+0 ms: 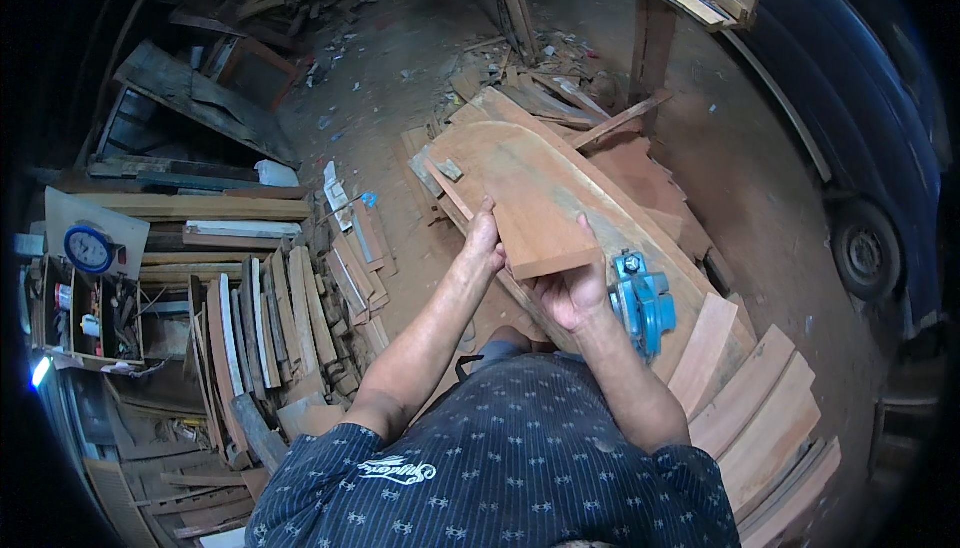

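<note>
Between my two hands is a flat wooden board [538, 226], its near cut end tilted toward me above the workbench. My left hand [484, 238] is closed on the board's left edge, thumb pointing up along it. My right hand [577, 295] grips the right near corner, thumb on the edge and the other fingers partly hidden underneath. Just right of that hand, a blue electric power tool, which looks like a hand planer [642, 306], rests on the large wooden bench top [610, 193]. A small wood offcut [452, 169] lies near the bench's left edge.
Curved wooden pieces [765, 408] are stacked at the lower right. Many planks [265, 318] stand and lie at the left, near a shelf with a round blue clock [89, 249]. A dark vehicle [850, 78] stands at the right. Wood scraps [570, 93] litter the floor beyond the bench.
</note>
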The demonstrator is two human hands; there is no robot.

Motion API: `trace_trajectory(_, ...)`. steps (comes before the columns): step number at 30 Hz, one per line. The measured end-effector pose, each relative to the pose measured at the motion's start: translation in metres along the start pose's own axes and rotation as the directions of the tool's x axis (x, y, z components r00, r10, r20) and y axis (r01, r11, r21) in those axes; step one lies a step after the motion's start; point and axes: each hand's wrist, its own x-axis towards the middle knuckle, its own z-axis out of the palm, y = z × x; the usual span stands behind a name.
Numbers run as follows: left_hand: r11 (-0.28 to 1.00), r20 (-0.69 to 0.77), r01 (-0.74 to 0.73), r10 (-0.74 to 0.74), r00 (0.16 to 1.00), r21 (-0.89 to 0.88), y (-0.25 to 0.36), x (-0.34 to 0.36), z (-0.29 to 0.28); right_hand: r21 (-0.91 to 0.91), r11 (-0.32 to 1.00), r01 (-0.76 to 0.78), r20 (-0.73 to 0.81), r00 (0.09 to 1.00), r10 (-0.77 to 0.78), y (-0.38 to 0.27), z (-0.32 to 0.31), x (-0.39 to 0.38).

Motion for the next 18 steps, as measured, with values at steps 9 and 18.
trace_trajectory(9,0.994,0.058,-0.018,0.024,0.998,-0.106,-0.008,-0.002,0.024,0.059,0.993,0.1,-0.034,0.995,-0.099,-0.005,-0.001,0.009)
trace_trajectory(18,0.999,0.112,-0.032,0.036,0.993,-0.038,-0.009,0.016,0.019,-0.206,0.976,0.068,-0.196,0.974,-0.109,-0.014,-0.005,0.016)
